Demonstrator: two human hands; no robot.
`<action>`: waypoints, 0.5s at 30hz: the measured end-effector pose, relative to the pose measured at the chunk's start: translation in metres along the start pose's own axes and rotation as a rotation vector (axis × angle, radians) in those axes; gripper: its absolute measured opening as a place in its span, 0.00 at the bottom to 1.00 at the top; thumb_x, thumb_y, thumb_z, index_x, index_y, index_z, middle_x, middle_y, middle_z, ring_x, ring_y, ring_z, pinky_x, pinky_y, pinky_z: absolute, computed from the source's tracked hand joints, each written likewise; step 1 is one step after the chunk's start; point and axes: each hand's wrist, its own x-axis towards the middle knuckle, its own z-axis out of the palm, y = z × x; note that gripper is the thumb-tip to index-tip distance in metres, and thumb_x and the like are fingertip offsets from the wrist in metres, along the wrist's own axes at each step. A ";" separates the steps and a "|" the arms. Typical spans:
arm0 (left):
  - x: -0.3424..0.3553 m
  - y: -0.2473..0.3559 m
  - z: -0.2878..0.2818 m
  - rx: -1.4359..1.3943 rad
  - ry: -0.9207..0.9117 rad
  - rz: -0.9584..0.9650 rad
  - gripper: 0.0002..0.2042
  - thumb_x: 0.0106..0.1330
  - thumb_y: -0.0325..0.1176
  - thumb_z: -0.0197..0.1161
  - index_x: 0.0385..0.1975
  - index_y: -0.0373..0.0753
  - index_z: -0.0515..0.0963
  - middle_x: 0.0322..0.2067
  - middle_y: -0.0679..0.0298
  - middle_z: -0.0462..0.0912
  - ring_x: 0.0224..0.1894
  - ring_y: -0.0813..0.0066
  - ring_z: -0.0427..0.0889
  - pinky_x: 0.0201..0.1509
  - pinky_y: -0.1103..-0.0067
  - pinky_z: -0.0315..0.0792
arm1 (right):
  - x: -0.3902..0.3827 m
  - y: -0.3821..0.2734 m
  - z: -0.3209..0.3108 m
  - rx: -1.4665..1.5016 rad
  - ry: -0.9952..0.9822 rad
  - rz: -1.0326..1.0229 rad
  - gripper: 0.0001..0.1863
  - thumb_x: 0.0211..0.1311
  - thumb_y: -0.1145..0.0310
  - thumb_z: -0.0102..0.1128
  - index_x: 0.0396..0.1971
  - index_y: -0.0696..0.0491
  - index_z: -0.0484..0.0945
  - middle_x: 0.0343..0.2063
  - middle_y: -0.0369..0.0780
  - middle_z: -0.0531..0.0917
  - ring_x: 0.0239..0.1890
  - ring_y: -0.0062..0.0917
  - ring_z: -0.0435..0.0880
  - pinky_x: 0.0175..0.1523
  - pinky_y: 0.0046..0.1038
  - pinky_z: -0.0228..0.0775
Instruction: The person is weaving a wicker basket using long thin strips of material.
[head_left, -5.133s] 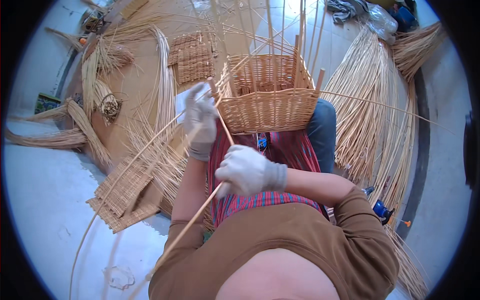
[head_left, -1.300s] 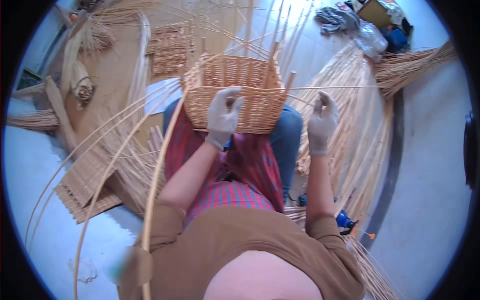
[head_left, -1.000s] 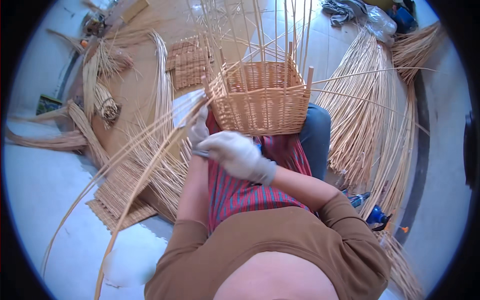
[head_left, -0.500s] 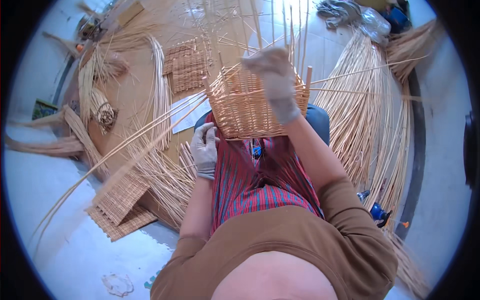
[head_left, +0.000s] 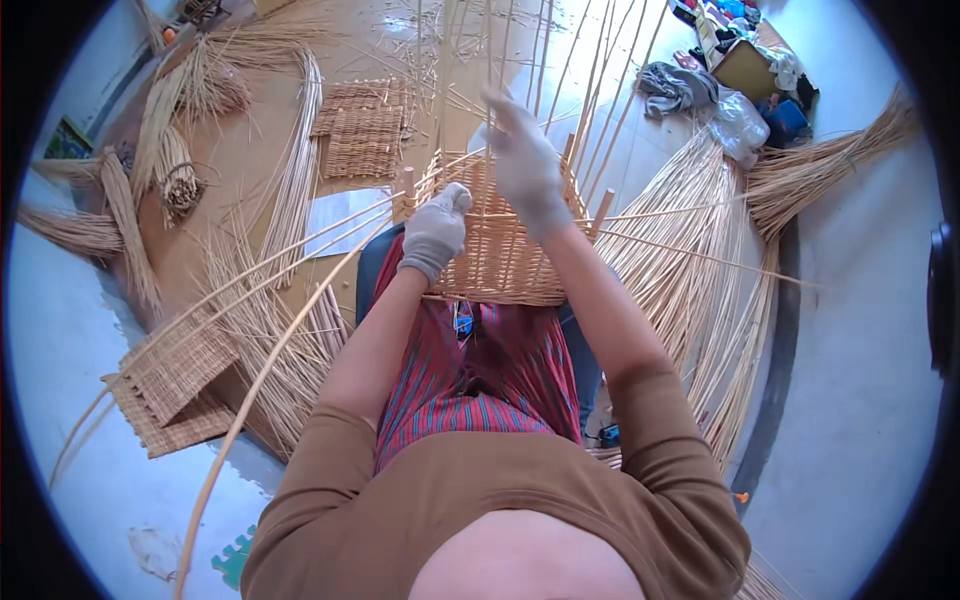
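A wicker basket [head_left: 505, 265] with tightly woven walls rests across my lap, its tall stakes [head_left: 545, 60] rising from the far side. My left hand [head_left: 438, 232], in a pale grey glove, is closed at the basket's upper left edge, gripping a wicker rod [head_left: 262, 372] that trails down to the lower left. My right hand [head_left: 528, 178], gloved too, is raised over the right half of the rim. Its fingers stretch up beside an upright stake and look slightly blurred. Thick corner pegs [head_left: 602, 210] stick up from the basket.
Long bundles of loose rods [head_left: 690, 260] fan out on the right. On the left lie more bundles [head_left: 180, 185], a stack of woven panels [head_left: 175, 375] and further rods. Another woven panel [head_left: 362, 130] is on the floor ahead, near a white sheet [head_left: 345, 215]. Grey cloth [head_left: 678, 88] sits at the far right.
My left hand has risen from the basket's lower left side to its upper left edge and closed. My right hand has turned more upright. The basket appears lower and farther left.
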 end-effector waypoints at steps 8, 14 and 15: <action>0.000 -0.014 0.009 -0.276 0.059 0.121 0.10 0.78 0.37 0.62 0.52 0.43 0.80 0.32 0.64 0.86 0.31 0.78 0.87 0.33 0.76 0.84 | -0.112 0.051 -0.030 0.209 0.418 0.008 0.10 0.80 0.68 0.52 0.54 0.55 0.71 0.34 0.41 0.80 0.38 0.33 0.83 0.58 0.37 0.80; -0.003 0.002 0.015 0.072 0.239 0.080 0.16 0.71 0.48 0.71 0.39 0.39 0.86 0.29 0.64 0.88 0.28 0.76 0.83 0.40 0.74 0.81 | -0.160 0.039 -0.030 0.769 0.458 0.548 0.12 0.86 0.60 0.44 0.49 0.54 0.70 0.28 0.36 0.75 0.35 0.28 0.82 0.56 0.39 0.81; -0.008 0.007 0.014 0.008 0.304 0.121 0.19 0.69 0.50 0.73 0.32 0.38 0.86 0.25 0.62 0.87 0.26 0.74 0.82 0.37 0.73 0.79 | -0.150 0.035 -0.034 0.742 0.380 0.483 0.13 0.86 0.60 0.43 0.49 0.54 0.70 0.28 0.36 0.75 0.36 0.28 0.83 0.56 0.39 0.81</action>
